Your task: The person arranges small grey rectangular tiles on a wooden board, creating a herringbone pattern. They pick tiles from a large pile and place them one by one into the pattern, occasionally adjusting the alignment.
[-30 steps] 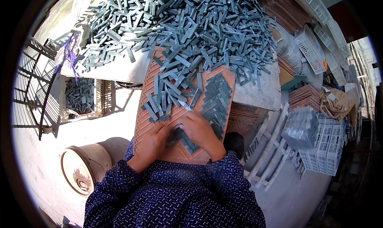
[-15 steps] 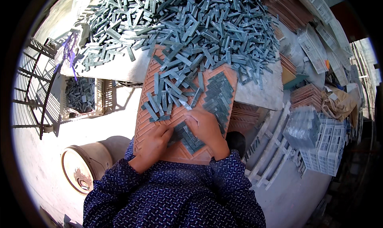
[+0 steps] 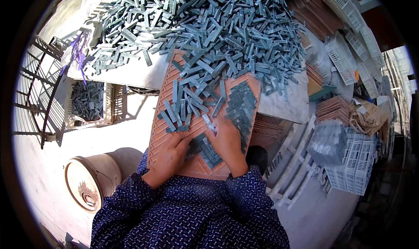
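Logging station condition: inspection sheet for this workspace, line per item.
Surface: pale table, terracotta grooved board overlapping its near edge.
Job's things: dark strips laid herringbone in the board, grooves partly unfilled.
Clutter: large strip heap on the table, loose strips on the board.
Hands: left hand on the board, grasp hidden; right hand at a light-faced strip, grip unclear.
Cables: dark coil below the table, cable or not unclear.
Surroundings: bucket and strip-filled crate left, white crates right.
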`<act>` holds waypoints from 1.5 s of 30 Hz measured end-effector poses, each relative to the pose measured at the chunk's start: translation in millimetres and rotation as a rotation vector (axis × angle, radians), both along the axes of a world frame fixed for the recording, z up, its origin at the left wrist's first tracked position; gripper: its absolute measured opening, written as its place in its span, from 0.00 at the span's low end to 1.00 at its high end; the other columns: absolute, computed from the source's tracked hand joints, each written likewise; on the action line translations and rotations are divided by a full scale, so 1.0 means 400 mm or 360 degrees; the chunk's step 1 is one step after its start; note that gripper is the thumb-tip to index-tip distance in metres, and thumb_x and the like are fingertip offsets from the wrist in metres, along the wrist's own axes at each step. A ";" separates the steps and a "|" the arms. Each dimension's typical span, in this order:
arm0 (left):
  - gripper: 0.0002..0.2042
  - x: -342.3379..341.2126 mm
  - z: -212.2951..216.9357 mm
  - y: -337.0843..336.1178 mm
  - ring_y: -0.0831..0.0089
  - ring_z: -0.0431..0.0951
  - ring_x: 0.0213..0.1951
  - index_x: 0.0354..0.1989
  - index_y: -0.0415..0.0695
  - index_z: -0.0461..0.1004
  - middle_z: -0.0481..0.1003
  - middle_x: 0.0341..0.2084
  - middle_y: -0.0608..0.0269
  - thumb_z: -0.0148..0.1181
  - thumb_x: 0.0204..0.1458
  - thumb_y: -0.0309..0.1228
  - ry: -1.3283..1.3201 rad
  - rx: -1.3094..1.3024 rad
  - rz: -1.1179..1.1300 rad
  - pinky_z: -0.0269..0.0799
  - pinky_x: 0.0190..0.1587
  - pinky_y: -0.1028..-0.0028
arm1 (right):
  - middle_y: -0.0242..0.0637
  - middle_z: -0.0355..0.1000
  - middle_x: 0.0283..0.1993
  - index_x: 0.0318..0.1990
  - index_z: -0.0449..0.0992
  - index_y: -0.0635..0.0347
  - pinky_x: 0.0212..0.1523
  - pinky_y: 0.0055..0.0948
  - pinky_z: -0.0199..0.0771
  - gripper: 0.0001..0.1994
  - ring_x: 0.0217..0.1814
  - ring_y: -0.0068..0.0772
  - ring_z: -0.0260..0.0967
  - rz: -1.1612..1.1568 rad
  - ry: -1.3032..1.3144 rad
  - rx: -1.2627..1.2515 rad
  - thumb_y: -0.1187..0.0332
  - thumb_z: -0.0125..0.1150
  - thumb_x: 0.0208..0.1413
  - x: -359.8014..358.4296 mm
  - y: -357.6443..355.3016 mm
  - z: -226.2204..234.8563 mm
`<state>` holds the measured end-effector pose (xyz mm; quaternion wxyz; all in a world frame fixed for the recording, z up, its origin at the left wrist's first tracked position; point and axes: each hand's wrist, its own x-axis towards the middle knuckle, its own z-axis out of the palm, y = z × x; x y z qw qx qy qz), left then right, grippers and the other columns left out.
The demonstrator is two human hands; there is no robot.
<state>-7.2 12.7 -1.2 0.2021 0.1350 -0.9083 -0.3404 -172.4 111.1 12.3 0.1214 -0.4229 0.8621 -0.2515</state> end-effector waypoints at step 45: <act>0.22 -0.060 -0.030 0.019 0.59 0.63 0.61 0.55 0.36 0.67 0.65 0.58 0.53 0.48 0.49 0.25 -0.0196 -0.0416 -0.0268 0.57 0.64 0.60 | 0.46 0.74 0.31 0.34 0.76 0.61 0.31 0.39 0.71 0.05 0.32 0.50 0.72 0.0086 -0.0065 -0.0103 0.72 0.59 0.50 -0.028 0.064 0.027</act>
